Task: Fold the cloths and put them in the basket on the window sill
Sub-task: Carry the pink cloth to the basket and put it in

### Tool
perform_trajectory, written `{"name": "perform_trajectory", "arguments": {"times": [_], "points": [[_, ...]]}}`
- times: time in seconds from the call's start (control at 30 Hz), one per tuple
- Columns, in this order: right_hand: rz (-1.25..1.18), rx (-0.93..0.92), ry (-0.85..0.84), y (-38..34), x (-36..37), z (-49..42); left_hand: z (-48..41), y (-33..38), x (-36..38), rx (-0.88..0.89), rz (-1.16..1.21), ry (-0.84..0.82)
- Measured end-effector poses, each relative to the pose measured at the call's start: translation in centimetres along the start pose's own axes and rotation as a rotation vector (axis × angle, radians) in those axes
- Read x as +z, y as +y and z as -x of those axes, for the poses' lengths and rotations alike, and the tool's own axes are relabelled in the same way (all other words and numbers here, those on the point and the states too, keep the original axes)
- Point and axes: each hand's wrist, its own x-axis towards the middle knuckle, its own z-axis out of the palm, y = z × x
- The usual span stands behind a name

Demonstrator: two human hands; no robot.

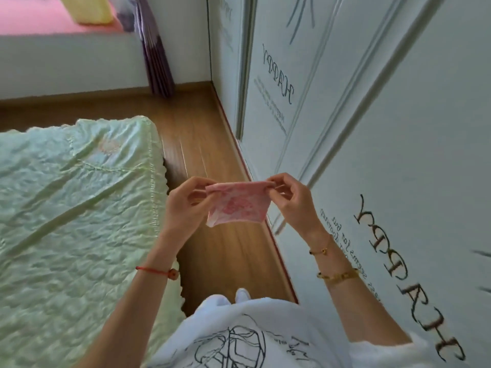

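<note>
Closest in, low in the view, a white shirt (pixel 239 338) with black line drawings. Just past its hem, the toes of white shoes (pixel 242 294) on the wooden floor (pixel 228 251). Both bare forearms stretched forward: a red string (pixel 156 270) with a bead round the left wrist, gold bracelets (pixel 337 274) round the right.

Further out, left hand (pixel 183 205) curled, thumb and fingers pinching the top left corner of a small pink cloth (pixel 239 205). Right hand (pixel 295 200) likewise curled, pinching the top right corner between thumb and fingertips. Cloth held up in the air between the two hands, top edge pulled straight, the rest hanging down as a small rectangle with a darker red print, lower left corner slightly curled. Held over the strip of floor, touching neither bed nor doors.

To the left, a bed (pixel 79 195) under a pale green quilted cover, creased. To the right, white wardrobe doors (pixel 398 128) with the word HAPPY in dark letters and smaller script beside it.

Beyond the bed's far end, more floor, then a white wall with a gathered purple curtain (pixel 154 57) hanging to the skirting. Farthest off, top left, a pink ledge (pixel 34 19) carrying a yellow thing (pixel 85 9), too blurred to tell what.
</note>
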Motion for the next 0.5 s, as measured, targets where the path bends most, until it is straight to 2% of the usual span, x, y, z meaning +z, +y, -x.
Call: {"name": "perform_trajectory", "arguments": {"times": [0.2, 0.5], "points": [[-0.006, -0.048, -0.138, 0.5, 3.7, -15.6, -12.2, -2.6, -1.5, -0.053, -0.018, 0.155], [-0.013, -0.140, -0.231, -1.0, 13.0, -40.0, -34.1, -8.7, -8.0, -0.021, -0.053, 0.256]]}}
